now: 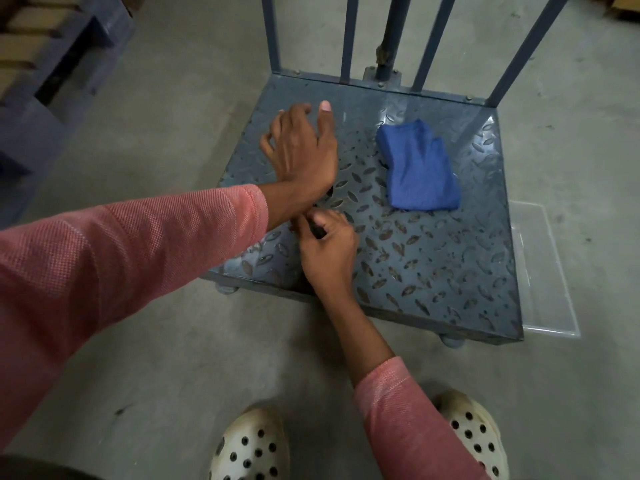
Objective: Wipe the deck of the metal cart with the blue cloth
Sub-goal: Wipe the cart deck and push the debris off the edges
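One blue cloth (417, 168) lies untouched on deck (433, 265); left hand (304, 147) spread, right hand (329, 244) curled, perhaps pinching

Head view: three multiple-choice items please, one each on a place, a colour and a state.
1. Where does the blue cloth lie?
A. on the floor
B. on the cart deck, far right part
C. over the upright bars

2. What colour are the sleeves?
A. pink
B. green
C. black

3. How do the left hand and right hand stand to the cloth?
A. both grip it
B. one presses it
C. neither touches it

Key:
1 B, it lies folded on the deck.
2 A, both show pink knit.
3 C, the hands are together to the left of the cloth, apart from it.
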The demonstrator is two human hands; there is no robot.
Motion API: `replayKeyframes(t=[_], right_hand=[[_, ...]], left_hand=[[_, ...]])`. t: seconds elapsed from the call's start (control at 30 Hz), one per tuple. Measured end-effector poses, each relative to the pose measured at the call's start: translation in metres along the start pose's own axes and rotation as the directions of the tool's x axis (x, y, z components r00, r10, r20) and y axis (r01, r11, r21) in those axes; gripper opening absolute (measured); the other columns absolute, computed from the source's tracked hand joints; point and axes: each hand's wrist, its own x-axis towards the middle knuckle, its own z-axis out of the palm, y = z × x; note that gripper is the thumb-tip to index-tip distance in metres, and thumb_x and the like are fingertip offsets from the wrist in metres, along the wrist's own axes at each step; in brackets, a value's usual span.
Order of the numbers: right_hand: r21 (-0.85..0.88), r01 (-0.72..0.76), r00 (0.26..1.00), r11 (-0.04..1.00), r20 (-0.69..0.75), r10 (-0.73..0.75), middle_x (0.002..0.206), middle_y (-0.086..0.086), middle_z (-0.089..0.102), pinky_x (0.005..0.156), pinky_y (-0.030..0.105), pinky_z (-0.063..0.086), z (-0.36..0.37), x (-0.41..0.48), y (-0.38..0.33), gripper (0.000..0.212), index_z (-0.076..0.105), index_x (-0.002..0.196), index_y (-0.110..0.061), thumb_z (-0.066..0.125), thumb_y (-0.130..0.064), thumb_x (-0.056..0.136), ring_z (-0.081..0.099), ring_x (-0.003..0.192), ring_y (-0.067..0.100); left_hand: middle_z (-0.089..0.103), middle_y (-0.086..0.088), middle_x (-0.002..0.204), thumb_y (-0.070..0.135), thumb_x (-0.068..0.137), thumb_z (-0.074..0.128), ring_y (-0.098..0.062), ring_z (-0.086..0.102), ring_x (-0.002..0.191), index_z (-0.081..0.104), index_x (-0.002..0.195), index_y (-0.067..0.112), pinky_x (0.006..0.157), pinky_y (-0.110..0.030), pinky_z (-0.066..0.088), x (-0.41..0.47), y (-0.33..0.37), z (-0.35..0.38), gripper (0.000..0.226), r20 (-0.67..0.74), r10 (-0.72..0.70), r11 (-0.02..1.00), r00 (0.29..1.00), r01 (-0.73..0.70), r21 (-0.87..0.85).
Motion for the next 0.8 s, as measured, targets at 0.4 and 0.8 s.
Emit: replayKeyframes(t=[0.4, 0.8], right_hand=[[-0.584, 0.184, 0.977, 0.790, 0.018, -0.214, 0.083, -0.004, 0.074, 0.102, 0.043, 0.046, -0.050, 0.028, 0.029, 0.010, 0.077, 0.086, -0.023, 0.083, -0.027, 0.079, 0.066, 0.082, 0.016], [-0.390, 0.129, 0.992, 0.912, 0.048, -0.120, 0.081, -0.008, 0.076, 0.074, 0.034, 0.060, -0.053, 0.039, 0.038, 0.012, 0.077, 0.089, -0.017, 0.084, -0.021, 0.080, 0.068, 0.072, 0.006]], left_hand=[[0.056, -0.012, 0.140, 0.052, 0.107, 0.022, -0.028, 0.035, 0.148, 0.054, 0.133, 0.014, 0.120, -0.053, 0.020, 0.026, -0.062, -0.024, 0.057, 0.133, 0.334, 0.867, 0.933, -0.359, 0.346], [0.055, -0.019, 0.141, 0.051, 0.107, 0.032, -0.034, 0.038, 0.144, 0.053, 0.134, 0.006, 0.117, -0.053, 0.022, -0.003, -0.091, -0.028, 0.057, 0.337, 0.246, 0.764, 0.909, -0.396, 0.510]])
